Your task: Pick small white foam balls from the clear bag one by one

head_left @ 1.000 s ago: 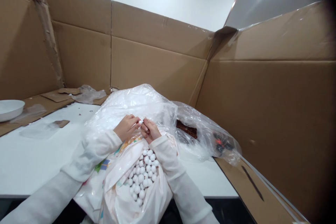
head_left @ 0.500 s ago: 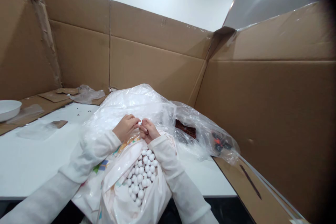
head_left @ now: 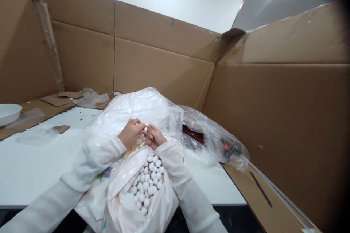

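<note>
A small white ball (head_left: 146, 129) is pinched between the fingertips of my left hand (head_left: 132, 133). My right hand (head_left: 155, 137) meets it from the other side, its fingers curled and closed at the ball; whether they hold anything else is hidden. Below both hands, a white plastic bag (head_left: 120, 193) with coloured prints lies open at the table's front edge. Inside it are several white balls (head_left: 146, 184) with reddish-brown bits between them. Behind my hands rises a large clear plastic bag (head_left: 142, 105) with white contents.
Clear plastic to the right holds a dark brown piece (head_left: 193, 134) and a black and red item (head_left: 229, 149). A white bowl (head_left: 9, 114) stands far left near plastic scraps (head_left: 38, 135). A dark thin strip (head_left: 260, 189) lies right. Cardboard walls (head_left: 164, 58) surround the white table (head_left: 35, 174).
The ball between my fingertips has shifted very slightly. Both hands otherwise stay in nearly the same place.
</note>
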The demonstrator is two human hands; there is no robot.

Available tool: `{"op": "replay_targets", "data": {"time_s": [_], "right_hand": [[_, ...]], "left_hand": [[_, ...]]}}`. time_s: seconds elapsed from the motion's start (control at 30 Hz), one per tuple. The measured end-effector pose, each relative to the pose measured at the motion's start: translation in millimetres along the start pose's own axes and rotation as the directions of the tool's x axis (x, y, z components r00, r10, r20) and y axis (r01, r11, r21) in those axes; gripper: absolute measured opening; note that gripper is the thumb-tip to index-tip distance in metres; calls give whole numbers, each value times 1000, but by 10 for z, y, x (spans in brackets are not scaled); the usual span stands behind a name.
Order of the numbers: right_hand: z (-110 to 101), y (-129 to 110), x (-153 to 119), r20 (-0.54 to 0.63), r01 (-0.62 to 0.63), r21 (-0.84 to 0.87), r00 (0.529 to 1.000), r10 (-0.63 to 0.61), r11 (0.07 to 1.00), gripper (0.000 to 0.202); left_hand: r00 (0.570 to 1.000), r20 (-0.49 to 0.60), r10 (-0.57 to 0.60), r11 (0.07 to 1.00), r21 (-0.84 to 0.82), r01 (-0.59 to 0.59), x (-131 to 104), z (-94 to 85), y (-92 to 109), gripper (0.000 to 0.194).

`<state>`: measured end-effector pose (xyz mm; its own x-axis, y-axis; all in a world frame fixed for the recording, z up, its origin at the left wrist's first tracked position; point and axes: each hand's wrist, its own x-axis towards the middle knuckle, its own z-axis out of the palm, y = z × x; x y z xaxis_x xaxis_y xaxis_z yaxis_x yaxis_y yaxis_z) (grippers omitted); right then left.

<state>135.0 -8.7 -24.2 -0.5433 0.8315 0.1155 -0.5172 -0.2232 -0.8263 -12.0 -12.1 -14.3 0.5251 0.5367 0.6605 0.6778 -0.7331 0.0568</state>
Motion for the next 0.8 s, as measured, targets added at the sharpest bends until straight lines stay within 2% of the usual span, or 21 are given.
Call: {"op": "replay_targets", "data": {"time_s": [0.2, 0.27, 0.33, 0.4, 0.47, 0.5, 0.57, 0.63, 0.7, 0.8], "right_hand": [[37, 15, 22, -14, -50, -4, 999, 50, 999, 43], [31, 4, 48, -49, -75, 73, 996, 78, 995, 42], [1, -21, 71, -112, -40, 196, 992, 63, 980, 37], [-49, -49, 84, -202, 63, 311, 979, 1, 948, 26], [-100, -65, 89, -275, 150, 385, 961, -42, 911, 13], [-121, -65, 90, -300, 170, 410, 953, -44, 896, 8], [-148, -53, 93, -329, 173, 446, 944, -18, 878, 14], [-160, -33, 98, -344, 162, 463, 939, 9, 871, 23], [-165, -18, 106, -362, 157, 470, 932, 27, 868, 28], [-177, -11, 118, -395, 155, 477, 917, 54, 865, 34]], "left_hand": [[997, -9, -75, 995, -62, 74, 21, 2, 26, 27], [996, -32, -85, 993, -87, 81, 41, -33, 58, 29], [994, -79, -71, 992, -114, 62, 50, -95, 114, 32], [990, -142, -16, 991, -137, -3, 41, -172, 192, 37], [983, -152, 98, 980, -157, -122, 20, -237, 281, 43], [978, -125, 164, 967, -174, -185, 9, -260, 324, 47], [963, -36, 267, 935, -231, -268, -7, -280, 390, 54], [953, 31, 301, 919, -277, -281, -8, -276, 407, 59], [966, 32, 256, 935, -263, -239, 2, -257, 357, 57], [999, -52, 6, 995, -103, -11, 13, -200, 174, 45]]}}
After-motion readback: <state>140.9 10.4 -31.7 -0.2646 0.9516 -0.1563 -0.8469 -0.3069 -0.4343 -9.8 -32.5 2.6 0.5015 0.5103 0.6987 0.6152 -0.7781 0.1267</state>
